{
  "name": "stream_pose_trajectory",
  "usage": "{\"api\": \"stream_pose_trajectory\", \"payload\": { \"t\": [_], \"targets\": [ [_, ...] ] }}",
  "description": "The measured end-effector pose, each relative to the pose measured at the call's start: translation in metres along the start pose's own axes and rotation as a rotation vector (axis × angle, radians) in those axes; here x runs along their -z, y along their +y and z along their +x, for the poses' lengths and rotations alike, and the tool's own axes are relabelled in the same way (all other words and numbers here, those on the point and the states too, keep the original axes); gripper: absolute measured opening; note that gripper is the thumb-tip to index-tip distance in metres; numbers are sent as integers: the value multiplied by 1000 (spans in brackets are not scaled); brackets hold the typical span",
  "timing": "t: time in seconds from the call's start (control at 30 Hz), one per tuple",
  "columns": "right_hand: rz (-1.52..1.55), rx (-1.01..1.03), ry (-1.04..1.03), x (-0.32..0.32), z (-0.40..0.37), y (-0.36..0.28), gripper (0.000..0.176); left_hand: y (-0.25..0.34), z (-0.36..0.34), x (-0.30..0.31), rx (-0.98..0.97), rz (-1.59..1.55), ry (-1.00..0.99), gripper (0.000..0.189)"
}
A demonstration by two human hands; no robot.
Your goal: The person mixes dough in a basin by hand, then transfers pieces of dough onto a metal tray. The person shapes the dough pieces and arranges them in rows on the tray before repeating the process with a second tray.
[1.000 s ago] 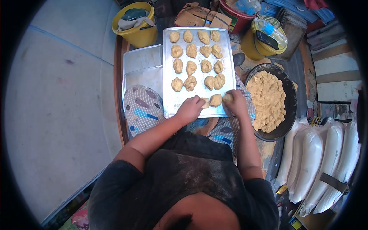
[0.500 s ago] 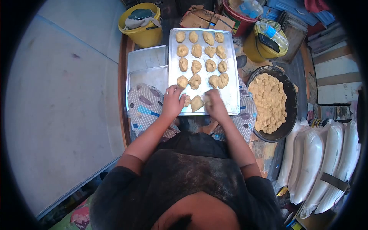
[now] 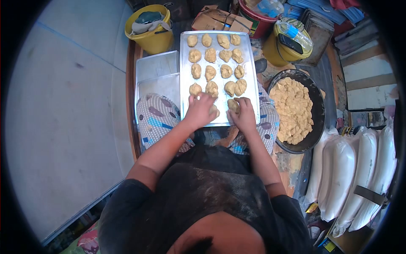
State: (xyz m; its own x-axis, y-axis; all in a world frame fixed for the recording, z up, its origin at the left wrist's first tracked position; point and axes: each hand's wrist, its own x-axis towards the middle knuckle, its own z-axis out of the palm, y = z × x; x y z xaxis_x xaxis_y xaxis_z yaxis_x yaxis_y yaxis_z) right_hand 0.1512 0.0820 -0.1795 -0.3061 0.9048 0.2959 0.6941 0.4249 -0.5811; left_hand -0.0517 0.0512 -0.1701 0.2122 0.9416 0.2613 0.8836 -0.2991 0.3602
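Observation:
A metal tray (image 3: pixel 256 111) rests across the lap, with rows of dough lumps (image 3: pixel 226 70) on it. My left hand (image 3: pixel 199 111) is over the tray's near left part, fingers bent at the near rows; a lump (image 3: pixel 215 111) shows beside it, and the fingertips are partly hidden. At the near right, my right hand (image 3: pixel 244 114) has its fingers curled round another dough lump (image 3: pixel 233 106), which sits on the tray. Two lumps (image 3: pixel 235 87) touch each other just beyond that hand.
Right of the lap stands a black basin (image 3: pixel 320 112) full of dough pieces (image 3: pixel 292 111). Empty trays (image 3: pixel 157 65) lie at the left. Yellow buckets (image 3: pixel 151 39) (image 3: pixel 277 54), a cardboard box (image 3: pixel 222 20) and white filled bags (image 3: pixel 340 169) surround the spot.
My left hand has moved right, over the near lumps. The right hand, blurred earlier, now has its fingers round a lump. The whole view has shifted slightly.

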Motion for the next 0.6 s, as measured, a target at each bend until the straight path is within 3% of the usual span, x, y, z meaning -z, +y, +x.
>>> {"api": "stream_pose_trajectory", "payload": {
  "t": [0.1,0.2,0.3,0.43,0.6],
  "targets": [
    [206,-82,-173,-4,-11,10,46,1,-18,-3,-59,62,-169,42],
    [441,-257,-215,10,-7,4,44,0,-13,-23,8,79,-131,44],
    [264,-280,-139,6,8,30,46,6,-7,-23,52,58,-48,49],
    [62,-30,108,-3,43,41,43,7,-22,-11,84,2,59,55],
    [33,24,-102,-5,53,62,32,-18,-46,-11,166,-102,-76,40]
  ]
}}
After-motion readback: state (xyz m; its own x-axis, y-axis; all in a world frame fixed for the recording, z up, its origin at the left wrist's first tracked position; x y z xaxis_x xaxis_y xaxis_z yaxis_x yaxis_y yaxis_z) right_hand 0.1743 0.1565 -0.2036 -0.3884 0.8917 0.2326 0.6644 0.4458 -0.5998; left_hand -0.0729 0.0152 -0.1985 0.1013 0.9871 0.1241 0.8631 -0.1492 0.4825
